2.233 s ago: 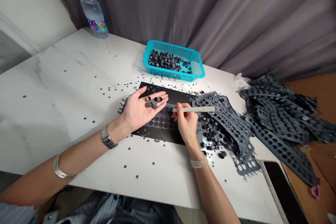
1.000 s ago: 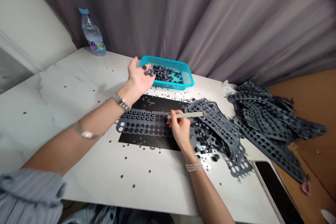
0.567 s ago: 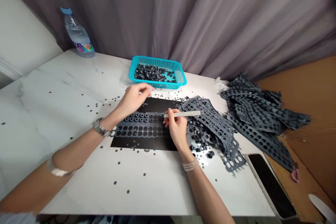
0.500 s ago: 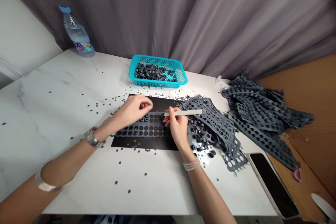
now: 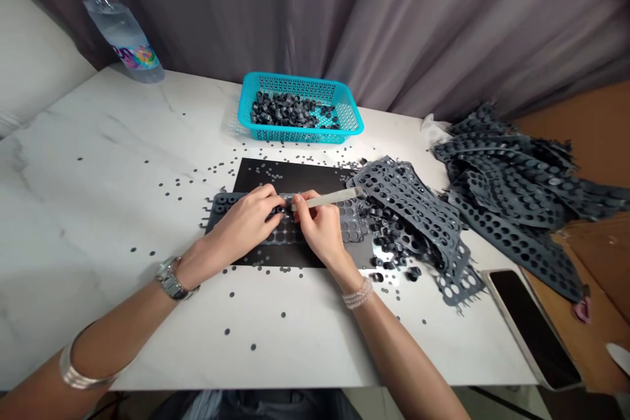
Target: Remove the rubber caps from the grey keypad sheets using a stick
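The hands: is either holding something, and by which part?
The right hand holds the pale stick near its lower end; for the left hand, I can't tell.

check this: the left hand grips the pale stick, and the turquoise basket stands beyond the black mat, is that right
Not quite: it is the right hand that grips the pale stick, as the head view shows. The turquoise basket does stand beyond the black mat.

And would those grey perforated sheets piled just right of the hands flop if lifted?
Probably floppy: the perforated sheets curve and sag in their pile. Likely light for their size, being thin and full of holes.
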Demonstrator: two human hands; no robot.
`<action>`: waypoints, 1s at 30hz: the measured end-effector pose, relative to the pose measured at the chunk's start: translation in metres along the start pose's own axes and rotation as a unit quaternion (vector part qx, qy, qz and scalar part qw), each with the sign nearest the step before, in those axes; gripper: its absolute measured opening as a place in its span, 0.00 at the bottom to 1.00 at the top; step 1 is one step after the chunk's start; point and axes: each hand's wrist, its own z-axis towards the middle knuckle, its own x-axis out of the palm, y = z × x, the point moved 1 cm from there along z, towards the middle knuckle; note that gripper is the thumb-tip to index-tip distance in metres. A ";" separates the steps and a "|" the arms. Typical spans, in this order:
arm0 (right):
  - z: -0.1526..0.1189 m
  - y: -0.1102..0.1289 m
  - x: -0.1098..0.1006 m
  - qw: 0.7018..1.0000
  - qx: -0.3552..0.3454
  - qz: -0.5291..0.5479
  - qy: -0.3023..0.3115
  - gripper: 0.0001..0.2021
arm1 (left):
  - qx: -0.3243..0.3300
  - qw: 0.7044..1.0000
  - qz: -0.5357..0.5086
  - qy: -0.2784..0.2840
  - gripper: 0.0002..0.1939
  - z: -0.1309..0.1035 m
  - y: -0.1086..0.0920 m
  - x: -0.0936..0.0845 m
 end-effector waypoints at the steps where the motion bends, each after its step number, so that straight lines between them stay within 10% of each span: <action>1: 0.000 0.000 0.000 1.000 -0.002 -0.002 0.001 0.17 | -0.003 1.000 -0.001 0.002 0.10 0.000 0.000 0.000; 23: 0.001 0.003 0.007 0.997 -0.037 -0.064 -0.006 0.16 | -0.023 0.987 -0.156 -0.029 0.07 -0.001 0.001 -0.007; 26: 0.001 0.000 0.005 1.000 -0.005 -0.017 -0.015 0.17 | -0.136 0.923 -0.357 -0.052 0.05 -0.004 0.009 -0.012; 30: 0.000 -0.005 0.002 0.992 0.056 0.099 -0.044 0.18 | -0.273 0.723 -0.632 -0.049 0.06 -0.004 0.022 -0.008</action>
